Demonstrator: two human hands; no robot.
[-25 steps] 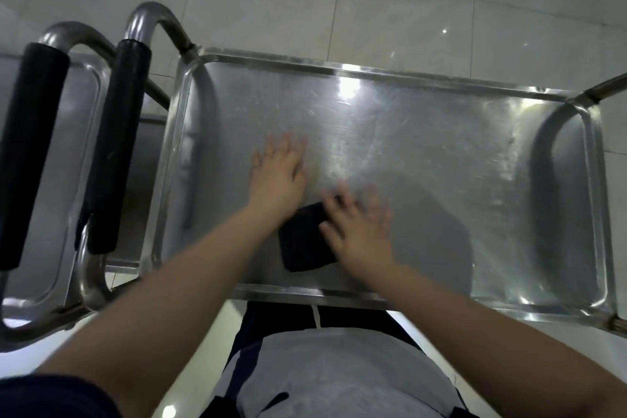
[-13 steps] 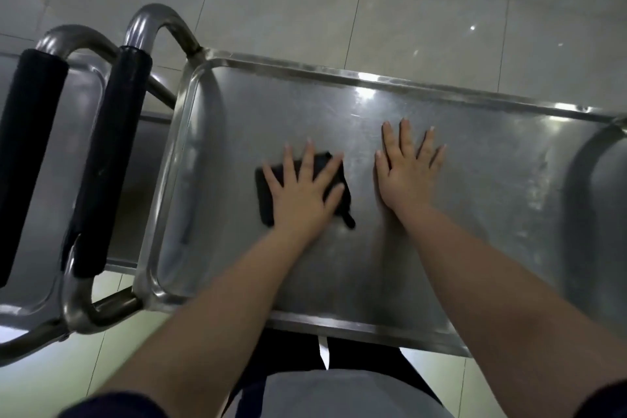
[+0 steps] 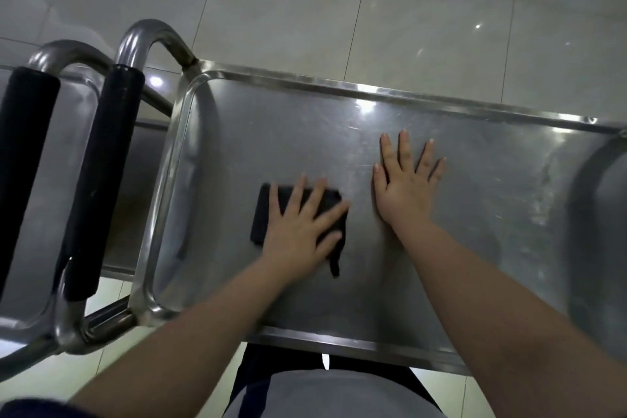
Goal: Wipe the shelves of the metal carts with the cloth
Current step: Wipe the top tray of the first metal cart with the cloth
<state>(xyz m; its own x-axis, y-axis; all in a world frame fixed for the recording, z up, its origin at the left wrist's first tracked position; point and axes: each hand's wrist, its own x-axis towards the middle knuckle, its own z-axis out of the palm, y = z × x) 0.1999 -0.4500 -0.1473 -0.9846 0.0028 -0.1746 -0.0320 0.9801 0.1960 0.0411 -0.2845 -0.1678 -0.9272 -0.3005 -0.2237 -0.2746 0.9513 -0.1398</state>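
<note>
1. Head view: cloth [image 3: 264, 214], dark and folded flat, lies under the left hand [image 3: 302, 231]. Its far and left edges stick out past the fingers, and a thin strip trails toward the wrist on the thumb side.
2. Left hand: fingers spread and straight, palm pressing the cloth onto the shelf [image 3: 271, 132], no pinch.
3. Right hand [image 3: 405, 187]: just beside the left hand, a bit further forward. Fingers are fanned, flat on bare metal and clear of the cloth, so it looks like bracing.
4. Shelf rim runs beyond both sets of fingertips and below both wrists.
5. Left of the left hand: black grip [image 3: 101, 180] on a bent handle, then a second cart [image 3: 34, 319] with its own grip, close alongside. Tiled floor [image 3: 305, 10] lies beyond.
6. Risks, my read:
   - With the palm only pressing, the cloth may bunch or slide out on a quick stroke.
   - The trailing strip may fold under.
   - A push may roll the cart.
   - The bare right palm may smudge the metal.
   - Rim corners are easy to miss.
7. Hard to tell:
   - Most of the cloth is covered by the hand.
   - Left fingertips are blurred.
   - Shelf is cut off right of the right hand.
   - Lower shelves and wheels are hidden.
   - Cloth may be wet or dry, cannot tell.
   - Which parts are already wiped is unclear.
</note>
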